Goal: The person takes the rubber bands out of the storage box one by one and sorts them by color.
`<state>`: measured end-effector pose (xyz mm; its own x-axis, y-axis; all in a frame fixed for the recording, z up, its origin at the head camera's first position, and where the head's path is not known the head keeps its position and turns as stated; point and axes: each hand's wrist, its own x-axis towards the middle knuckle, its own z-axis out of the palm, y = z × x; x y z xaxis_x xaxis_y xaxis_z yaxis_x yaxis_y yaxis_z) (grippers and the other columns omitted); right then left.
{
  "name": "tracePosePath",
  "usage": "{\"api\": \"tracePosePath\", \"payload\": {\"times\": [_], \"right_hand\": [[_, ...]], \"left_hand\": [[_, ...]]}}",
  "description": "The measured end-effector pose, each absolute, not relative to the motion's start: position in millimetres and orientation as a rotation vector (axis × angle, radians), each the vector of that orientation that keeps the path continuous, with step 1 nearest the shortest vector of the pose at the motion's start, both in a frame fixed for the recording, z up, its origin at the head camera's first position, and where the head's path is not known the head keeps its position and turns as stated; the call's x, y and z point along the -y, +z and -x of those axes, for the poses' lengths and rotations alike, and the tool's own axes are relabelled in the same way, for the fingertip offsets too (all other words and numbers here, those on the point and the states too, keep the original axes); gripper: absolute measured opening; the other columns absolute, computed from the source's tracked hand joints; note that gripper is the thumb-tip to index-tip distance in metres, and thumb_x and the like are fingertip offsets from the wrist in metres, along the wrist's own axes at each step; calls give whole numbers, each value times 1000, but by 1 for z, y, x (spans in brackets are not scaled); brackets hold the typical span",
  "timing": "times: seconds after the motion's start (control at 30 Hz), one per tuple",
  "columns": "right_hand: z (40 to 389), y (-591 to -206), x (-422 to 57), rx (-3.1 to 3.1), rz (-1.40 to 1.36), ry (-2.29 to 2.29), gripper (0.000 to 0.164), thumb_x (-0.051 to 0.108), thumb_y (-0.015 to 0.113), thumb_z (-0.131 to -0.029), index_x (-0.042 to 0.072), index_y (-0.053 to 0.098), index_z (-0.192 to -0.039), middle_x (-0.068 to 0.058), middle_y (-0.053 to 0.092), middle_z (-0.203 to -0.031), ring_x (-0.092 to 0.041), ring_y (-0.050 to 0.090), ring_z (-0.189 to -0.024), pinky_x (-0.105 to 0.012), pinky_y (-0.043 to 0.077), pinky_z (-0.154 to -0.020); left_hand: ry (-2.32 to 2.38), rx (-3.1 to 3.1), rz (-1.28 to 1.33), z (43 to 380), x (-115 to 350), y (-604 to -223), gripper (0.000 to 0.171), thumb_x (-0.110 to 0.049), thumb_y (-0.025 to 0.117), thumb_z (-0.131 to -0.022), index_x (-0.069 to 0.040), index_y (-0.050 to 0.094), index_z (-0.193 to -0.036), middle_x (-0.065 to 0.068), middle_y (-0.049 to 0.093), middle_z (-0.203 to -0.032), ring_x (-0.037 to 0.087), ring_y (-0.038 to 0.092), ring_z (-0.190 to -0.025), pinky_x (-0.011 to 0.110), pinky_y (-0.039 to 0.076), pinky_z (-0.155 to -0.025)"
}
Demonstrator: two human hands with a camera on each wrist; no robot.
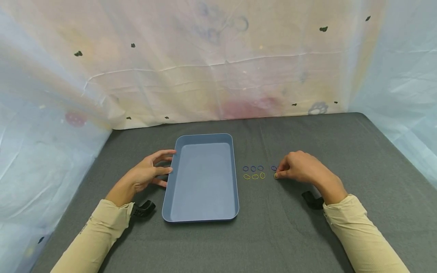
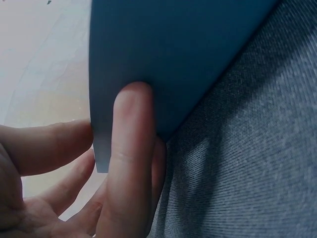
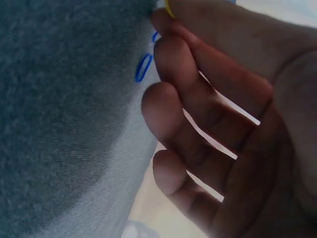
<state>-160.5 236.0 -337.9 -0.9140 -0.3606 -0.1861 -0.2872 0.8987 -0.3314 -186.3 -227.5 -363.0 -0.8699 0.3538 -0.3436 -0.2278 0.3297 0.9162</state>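
Observation:
A blue-grey rectangular tray (image 1: 235, 182) lies on the table, its long sides running away from me. My left hand (image 1: 150, 172) touches its left side with spread fingers. In the left wrist view, one finger (image 2: 132, 124) presses flat on the tray's outer wall (image 2: 163, 44). To the right of the tray, my right hand (image 1: 300, 167) pinches a small yellow rubber band (image 1: 275, 176) between thumb and fingertips. Just beyond those fingertips lies a blue rubber band (image 1: 274, 168). The right wrist view shows the yellow band (image 3: 169, 9) at the thumb tip and a blue band (image 3: 143, 68) on the cloth.
Between tray and right hand lie two short rows: three blue rubber bands (image 1: 253, 168) behind three yellow ones (image 1: 255, 176). Grey cloth (image 1: 273, 235) covers the table. A pale patterned sheet (image 1: 218, 76) hangs along the back, and bluish sheeting rises at both sides.

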Motion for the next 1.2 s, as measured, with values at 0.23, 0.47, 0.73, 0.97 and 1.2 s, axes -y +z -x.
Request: {"api": "tracePosePath", "payload": {"times": [0.23,0.47,0.73,0.97,1.2], "right_hand": [[162,-340,-237,-2830,480,-418,10,34,75,-88,26,79,-85,9,74,-85,-9,59,-76,-33,48,-66],[162,-341,-237,-2832,479,-429,9,33,75,-88,26,78,-85,10,73,-85,-9,58,-75,-32,47,-65],[163,-340,-238,-2850,496,-420,7,30,77,-86,23,79,-89,7,75,-89,-7,60,-75,-34,50,-67],[162,-339,-239,-2853,514,-415,8,27,79,-85,23,80,-92,6,77,-92,-7,63,-79,-36,53,-71],[163,-338,-239,-2843,518,-420,10,25,80,-84,21,80,-93,9,76,-85,-5,64,-78,-35,53,-70]], "left_hand": [[1569,-2112,-123,186,228,-363,70,-10,64,-97,-18,28,-157,21,21,-159,25,62,-110,47,62,-78],[1574,-2108,-132,187,228,-363,70,-9,63,-97,-16,28,-157,22,21,-159,24,62,-108,46,62,-77],[1568,-2121,-134,187,229,-364,69,-10,64,-97,-16,29,-156,21,22,-159,22,63,-106,47,62,-78],[1573,-2116,-130,187,229,-365,69,-10,64,-97,-16,29,-156,21,22,-159,22,63,-106,47,62,-78],[1571,-2118,-142,187,228,-365,69,-11,64,-97,-16,29,-156,21,21,-159,24,61,-110,47,62,-78]]}}
